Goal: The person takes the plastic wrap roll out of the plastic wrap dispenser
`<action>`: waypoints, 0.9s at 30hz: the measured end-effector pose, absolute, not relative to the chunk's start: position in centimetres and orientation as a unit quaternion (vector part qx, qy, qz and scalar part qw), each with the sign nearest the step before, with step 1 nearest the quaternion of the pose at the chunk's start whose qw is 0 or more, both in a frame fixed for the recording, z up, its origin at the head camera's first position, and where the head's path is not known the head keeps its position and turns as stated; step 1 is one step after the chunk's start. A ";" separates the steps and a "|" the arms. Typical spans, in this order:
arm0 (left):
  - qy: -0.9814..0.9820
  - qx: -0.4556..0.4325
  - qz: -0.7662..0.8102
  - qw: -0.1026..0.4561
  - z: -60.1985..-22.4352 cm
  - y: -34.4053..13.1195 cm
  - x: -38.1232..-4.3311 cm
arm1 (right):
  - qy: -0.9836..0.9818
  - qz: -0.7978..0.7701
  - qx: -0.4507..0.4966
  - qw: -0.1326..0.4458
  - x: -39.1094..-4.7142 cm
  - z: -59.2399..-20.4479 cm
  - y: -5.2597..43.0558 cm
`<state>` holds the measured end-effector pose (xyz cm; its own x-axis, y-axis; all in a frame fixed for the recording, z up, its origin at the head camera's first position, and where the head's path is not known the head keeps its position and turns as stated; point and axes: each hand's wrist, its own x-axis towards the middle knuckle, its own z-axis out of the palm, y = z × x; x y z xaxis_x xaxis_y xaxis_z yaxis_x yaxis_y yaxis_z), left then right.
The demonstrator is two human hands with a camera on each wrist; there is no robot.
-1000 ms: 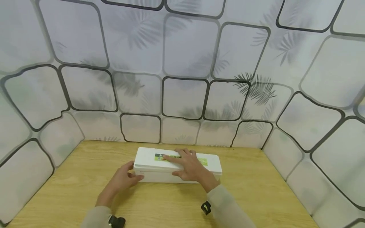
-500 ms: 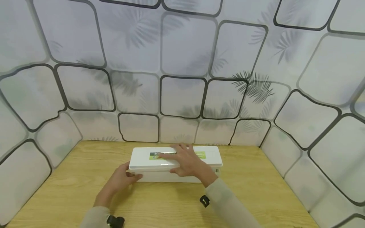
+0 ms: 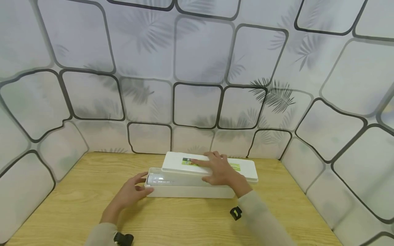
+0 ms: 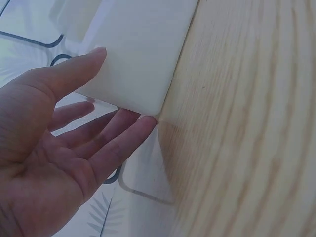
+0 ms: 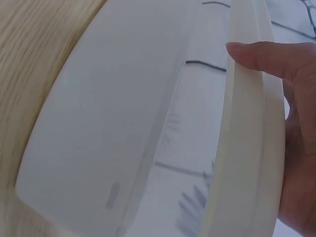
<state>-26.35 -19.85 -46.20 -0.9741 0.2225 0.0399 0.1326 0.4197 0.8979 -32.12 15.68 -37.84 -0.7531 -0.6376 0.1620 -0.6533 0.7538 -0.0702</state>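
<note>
A long white plastic box (image 3: 191,192) stands on the table, its left part uncovered. Inside lies a clear, shiny, roll-shaped thing (image 3: 158,179), mostly hidden under the lid. The white lid (image 3: 173,162), with a green printed label, is raised and shifted to the right and back. My right hand (image 3: 220,171) grips the lid across its width, its thumb on the near edge (image 5: 242,98) and fingers over the top. My left hand (image 3: 130,191) holds the box's left end, thumb on the front wall (image 4: 138,54) and fingers at the end wall near the bottom corner.
The wooden table (image 3: 172,222) extends around the box. Patterned cloth walls (image 3: 197,102) rise behind it and at both sides. Black straps or devices (image 3: 236,213) sit at both wrists.
My right hand has lifted the lid and moved it right and back, uncovering the left part of the box and the clear contents. My left hand has stayed at the box's left end.
</note>
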 end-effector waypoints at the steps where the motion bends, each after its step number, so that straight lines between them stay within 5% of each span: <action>1: 0.842 0.106 0.527 0.043 -46.2 -19.9 -26.4 | -0.937 0.063 0.339 0.062 -32.3 -37.8 16.1; 27: 0.830 0.130 0.541 0.039 -46.3 -20.5 -26.4 | -0.968 0.096 0.223 0.061 -35.6 -39.4 28.0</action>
<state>-26.45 -20.48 -46.26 -0.9632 0.2578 0.0761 0.1735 0.3802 0.9085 -35.57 28.04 -39.45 -0.8930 -0.4201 0.1617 -0.4436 0.8821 -0.1581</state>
